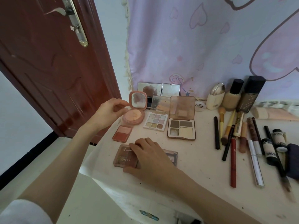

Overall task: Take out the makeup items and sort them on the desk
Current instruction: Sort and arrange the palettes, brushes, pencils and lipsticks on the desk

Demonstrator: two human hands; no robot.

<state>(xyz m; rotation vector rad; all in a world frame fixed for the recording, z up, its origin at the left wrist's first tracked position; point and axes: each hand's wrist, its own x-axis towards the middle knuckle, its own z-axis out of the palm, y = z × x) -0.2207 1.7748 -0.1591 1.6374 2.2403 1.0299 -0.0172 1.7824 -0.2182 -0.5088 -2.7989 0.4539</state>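
Brown palette (124, 155) lies lower centre of frame, long axis left-right, under the flat right hand (148, 156), nearer than the left hand (107, 113) pinching the round compact (135, 110)

left hand (111, 113) at open pink compact (135, 110), right hand (150, 156) on palette (125, 155)

The door (48, 70) at upper left is dark red-brown; the curtain (202, 46) at upper right is lilac with pink hearts. At centre, a pink round compact (134, 118), a pastel nine-pan palette (155, 122) and a brown quad palette (181, 129) lie on the cream desk (194, 167).
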